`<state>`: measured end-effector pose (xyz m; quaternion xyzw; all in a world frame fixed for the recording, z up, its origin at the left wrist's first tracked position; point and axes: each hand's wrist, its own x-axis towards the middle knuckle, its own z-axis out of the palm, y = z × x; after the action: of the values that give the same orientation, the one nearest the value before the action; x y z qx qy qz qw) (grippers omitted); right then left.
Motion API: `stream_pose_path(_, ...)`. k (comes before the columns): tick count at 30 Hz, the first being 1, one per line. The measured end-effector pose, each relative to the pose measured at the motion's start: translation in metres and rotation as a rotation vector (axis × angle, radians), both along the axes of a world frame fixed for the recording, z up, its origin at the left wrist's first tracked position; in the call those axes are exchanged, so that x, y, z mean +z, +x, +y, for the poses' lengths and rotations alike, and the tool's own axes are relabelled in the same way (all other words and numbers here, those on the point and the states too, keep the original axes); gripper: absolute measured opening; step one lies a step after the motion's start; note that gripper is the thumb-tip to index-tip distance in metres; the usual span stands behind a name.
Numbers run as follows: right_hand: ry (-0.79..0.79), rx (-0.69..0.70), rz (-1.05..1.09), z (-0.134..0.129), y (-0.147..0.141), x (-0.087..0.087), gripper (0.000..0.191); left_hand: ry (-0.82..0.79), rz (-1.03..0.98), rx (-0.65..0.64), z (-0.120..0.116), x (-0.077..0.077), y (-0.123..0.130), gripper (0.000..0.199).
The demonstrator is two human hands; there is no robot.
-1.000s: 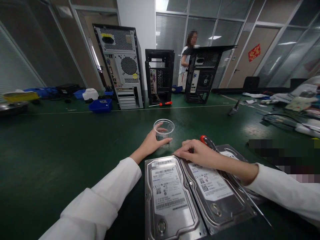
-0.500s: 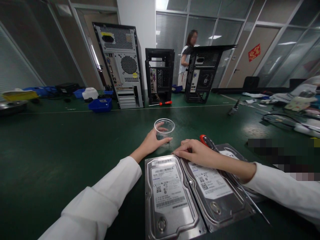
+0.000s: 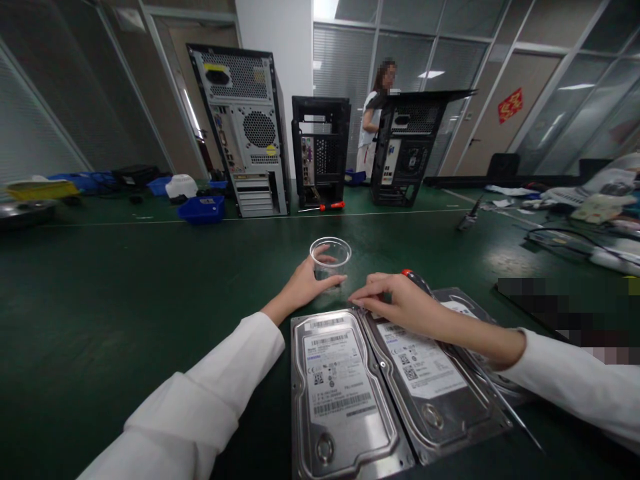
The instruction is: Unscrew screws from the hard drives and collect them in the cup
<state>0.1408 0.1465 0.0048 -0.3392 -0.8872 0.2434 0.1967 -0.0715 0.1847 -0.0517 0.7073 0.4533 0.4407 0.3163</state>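
My left hand [image 3: 305, 285] is wrapped round a clear plastic cup [image 3: 331, 265] standing on the green table. My right hand [image 3: 400, 300] hovers at the top edge of two metal hard drives, thumb and fingertips pinched; whatever is between them is too small to make out. The left hard drive [image 3: 345, 397] lies label up, side by side with the middle hard drive [image 3: 425, 373], partly under my right hand. A third hard drive [image 3: 463, 303] lies further right, partly hidden by my forearm. A screwdriver [image 3: 517, 419] with a red and black handle rests across the drives on the right.
Across the table [image 3: 150, 280] stand a large computer tower [image 3: 245, 133], a small open case [image 3: 323, 153] and another black case [image 3: 407, 150]. A red screwdriver [image 3: 330, 206] and a blue tray [image 3: 201, 209] lie before them. Behind is a person [image 3: 369, 127]. Cables [image 3: 560, 240] clutter the right.
My right hand has lifted slightly from the drives' top corner and shifted a little right, fingertips still pinched. My left hand and the cup have stayed in place.
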Motion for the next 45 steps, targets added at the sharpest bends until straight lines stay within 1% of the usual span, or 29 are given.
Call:
stream_pose_path(7, 0.171, 0.056, -0.067, -0.0019, 0.0041, -0.0021, 0.019, -0.014, -0.006, -0.005, -0.0005, 0.0006, -0.0001, 0.075)
stream_pose_path(14, 0.275, 0.091, -0.137, -0.0011, 0.0033, -0.0033, 0.019, -0.017, -0.004, 0.001, -0.0012, 0.0013, -0.0004, 0.075)
stream_pose_path(24, 0.333, 0.136, -0.174, -0.0019, 0.0055, 0.0014, 0.017, -0.010, -0.020, -0.007, 0.0005, 0.0000, 0.0005, 0.075)
stream_pose_path(35, 0.387, 0.122, -0.173, -0.0003, 0.0052, -0.0006, 0.016, -0.022, -0.018, -0.006, 0.0001, -0.0010, 0.0000, 0.076)
stream_pose_path(41, 0.423, 0.135, -0.166, -0.0045, 0.0063, 0.0014, 0.015, -0.008, -0.009, -0.002, -0.0003, -0.0013, 0.0002, 0.075)
stream_pose_path(45, 0.458, 0.149, -0.172, -0.0070, 0.0062, 0.0023, 0.017, -0.006, -0.001, -0.001, -0.0004, -0.0001, 0.0001, 0.075)
